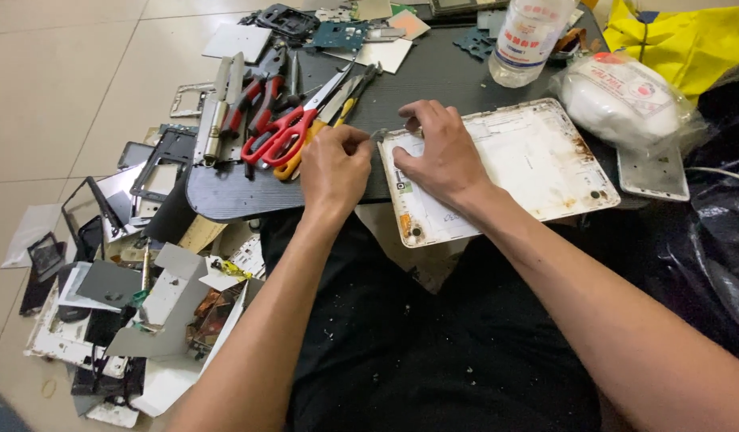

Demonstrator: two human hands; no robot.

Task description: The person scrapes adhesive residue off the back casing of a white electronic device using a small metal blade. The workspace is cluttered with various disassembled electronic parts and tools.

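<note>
At nine o'clock the tiled floor [57,88] lies bare toward the top, while lower down a heap of stripped device parts [137,312] crowds against the person's leg. The dark work board [225,196] ends in a rounded corner at about eight o'clock; along its left side lie red-handled pliers [253,104] and red-handled scissors [285,132], close together, leaving little free surface there.

At the centre, the left hand [333,168] has its fingers curled together in a pinch at the left corner of the white tablet back shell [513,164]; what they grip is too small to tell. Just beside it, the right hand [441,152] rests on the shell with fingers bent and slightly apart, pressing it down. The shell lies tilted at two o'clock from the hands, its near edge overhanging the board above the lap.

At one o'clock a clear plastic bottle [525,36] stands upright, contents unclear. Right of it, a clear bag [625,100] holds something white, touching the shell's far corner.
</note>
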